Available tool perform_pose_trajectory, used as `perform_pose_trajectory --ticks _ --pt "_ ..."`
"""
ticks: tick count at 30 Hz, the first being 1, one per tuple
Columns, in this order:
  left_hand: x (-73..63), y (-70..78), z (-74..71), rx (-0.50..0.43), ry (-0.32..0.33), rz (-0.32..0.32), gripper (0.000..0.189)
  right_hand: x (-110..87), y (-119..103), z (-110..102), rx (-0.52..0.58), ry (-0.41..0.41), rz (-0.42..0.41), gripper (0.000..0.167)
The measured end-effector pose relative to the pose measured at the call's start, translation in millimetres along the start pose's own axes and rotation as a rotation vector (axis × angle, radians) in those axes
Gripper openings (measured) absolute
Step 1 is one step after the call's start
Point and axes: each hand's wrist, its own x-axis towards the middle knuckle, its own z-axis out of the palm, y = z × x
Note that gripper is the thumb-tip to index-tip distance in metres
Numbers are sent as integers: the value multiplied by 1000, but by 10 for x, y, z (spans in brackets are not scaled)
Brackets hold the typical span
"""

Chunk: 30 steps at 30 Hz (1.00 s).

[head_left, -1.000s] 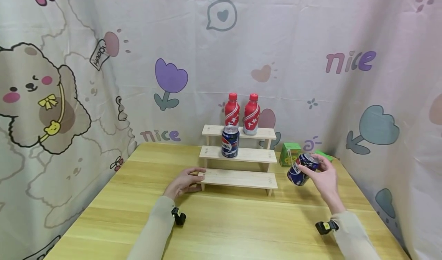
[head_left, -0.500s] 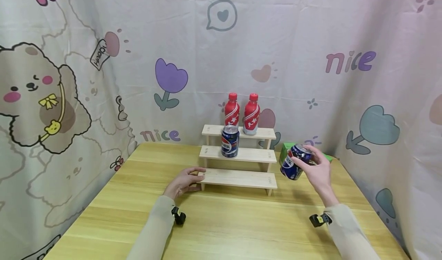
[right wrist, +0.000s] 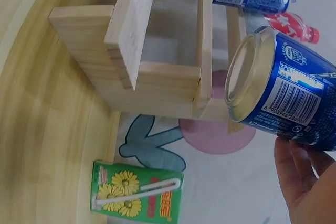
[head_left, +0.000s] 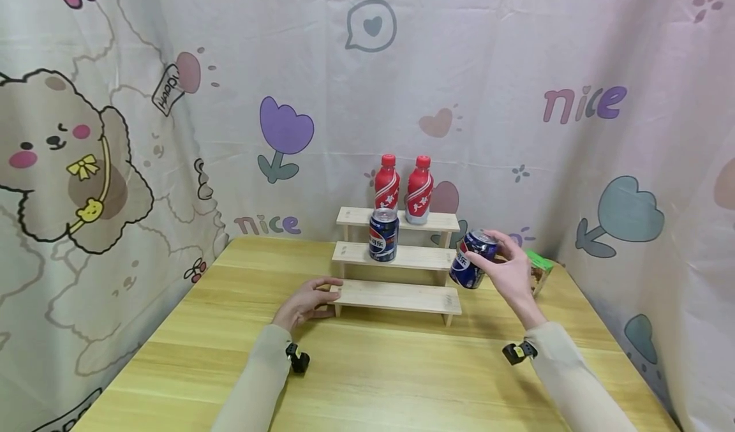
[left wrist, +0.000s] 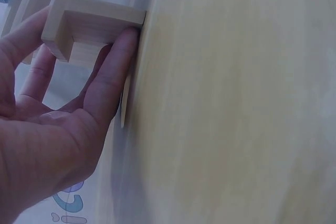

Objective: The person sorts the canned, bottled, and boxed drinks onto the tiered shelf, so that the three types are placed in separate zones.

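A blue soda can [head_left: 469,263] is held tilted in my right hand [head_left: 511,269], off the table beside the right end of the three-step wooden display stand [head_left: 396,297]. The can's bottom and barcode show in the right wrist view. My left hand [head_left: 304,304] grips the left end of the lowest step; in the left wrist view its fingers [left wrist: 113,72] wrap the wooden end. Another blue soda can [head_left: 383,237] stands upright on the middle step. On the top step are two red bottles, one [head_left: 387,182] partly behind that can, the other [head_left: 420,189] to its right.
A green drink carton [right wrist: 137,192] with a white straw stands behind my right hand, near the stand's right side. Another green carton [head_left: 540,269] shows right of that hand. A patterned curtain [head_left: 356,100] hangs behind the wooden table [head_left: 356,381].
My right hand has carried the soda can left and slightly up, toward the stand's middle step. The left hand has stayed in place on the lowest step.
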Motion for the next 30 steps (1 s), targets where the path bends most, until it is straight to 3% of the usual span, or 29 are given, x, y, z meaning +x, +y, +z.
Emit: perform_pose_trajectory --ticks 15,30 --pt "5 39 -39 12 -11 1 40 110 -100 271 82 -51 -33 62" --pt "-7 20 3 4 2 -10 36 235 -139 576 38 -119 -43 65"
